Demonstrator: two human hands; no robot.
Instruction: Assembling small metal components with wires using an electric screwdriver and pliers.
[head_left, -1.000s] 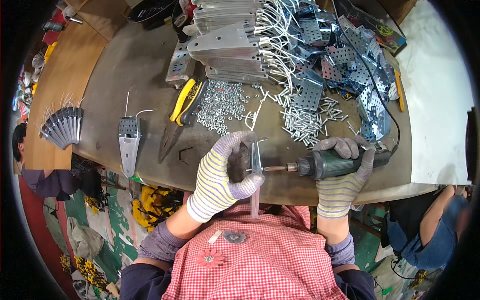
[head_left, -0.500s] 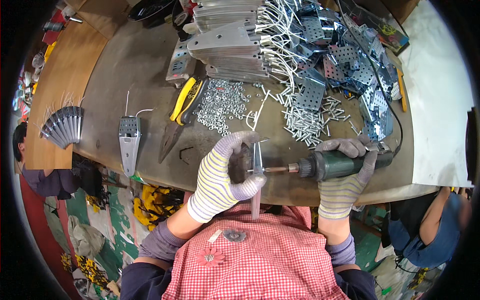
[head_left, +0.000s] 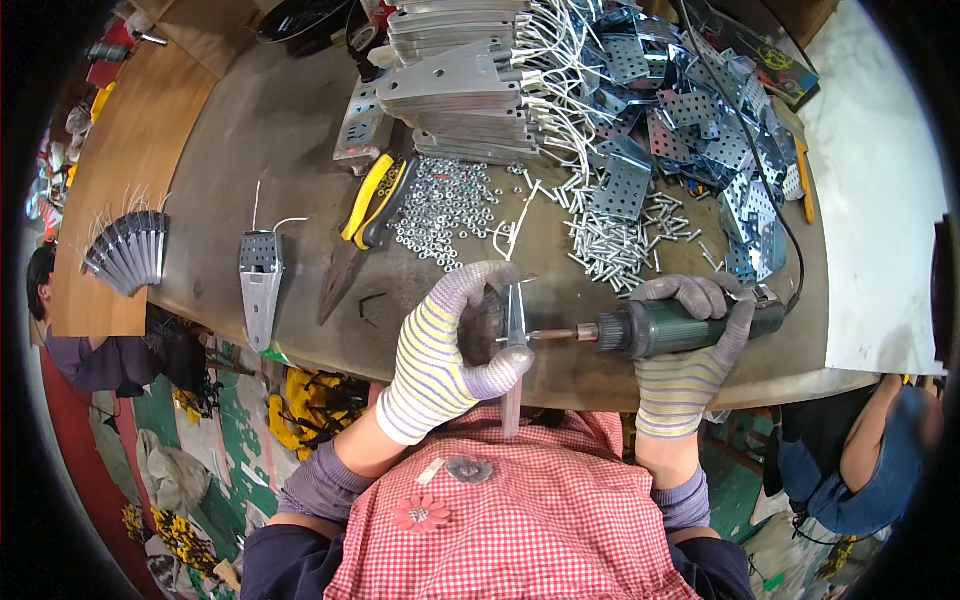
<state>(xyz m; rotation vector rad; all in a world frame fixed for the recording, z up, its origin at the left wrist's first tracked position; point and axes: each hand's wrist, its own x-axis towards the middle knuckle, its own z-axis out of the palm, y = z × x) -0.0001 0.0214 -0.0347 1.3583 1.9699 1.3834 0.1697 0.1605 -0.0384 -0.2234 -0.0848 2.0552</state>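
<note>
My left hand (head_left: 428,362), in a striped work glove, grips a flat metal plate (head_left: 513,395) turned edge-on near the table's front edge. A white wire (head_left: 517,225) rises from its upper end. Gloved the same way, my right hand (head_left: 685,370) is wrapped round a dark green electric screwdriver (head_left: 655,332) lying level. Its bit (head_left: 555,336) points left and meets the plate's side between my left fingers, where a small screw end pokes out on the far side. Left of my hands lies another plate (head_left: 258,300) with a perforated bracket and wires.
Pliers (head_left: 372,205) with yellow-black handles lie beside scattered nuts (head_left: 440,210). Loose screws (head_left: 615,250) and a heap of perforated brackets (head_left: 720,120) cover the right. Stacked wired plates (head_left: 460,95) stand behind. A cord (head_left: 765,180) runs from the screwdriver. Other people sit at both sides.
</note>
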